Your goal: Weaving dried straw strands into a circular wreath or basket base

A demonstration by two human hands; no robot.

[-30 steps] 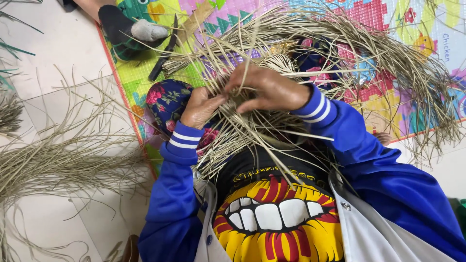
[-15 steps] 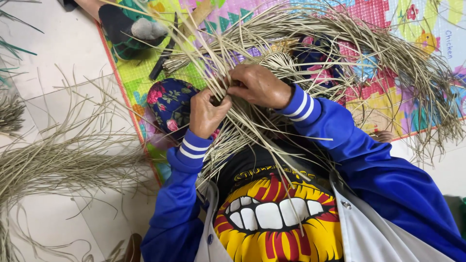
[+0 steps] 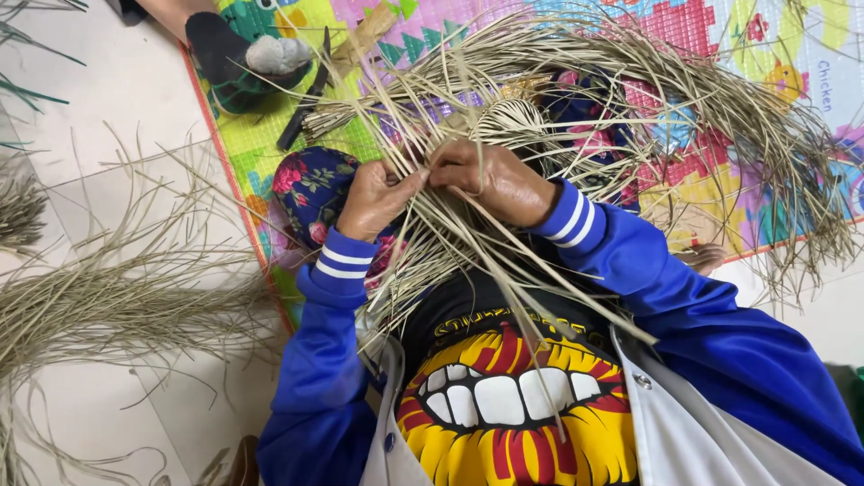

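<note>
On the pale floor (image 3: 108, 108) at far left lies a loose heap of dry tan grass strands (image 3: 99, 297). Beside it, at the edge of the bright patterned play mat (image 3: 711, 54), my left hand (image 3: 373, 193) pinches a few pale straw strips of the half-woven straw piece (image 3: 504, 126), fingers closed on them above my blue floral-covered knee (image 3: 310, 184). My right hand (image 3: 495, 180) meets it, fingertips curled shut on the same strips. Further right, loose straw ends (image 3: 765, 144) fan out over the mat.

Dry matt straw strands (image 3: 504, 225)
</note>
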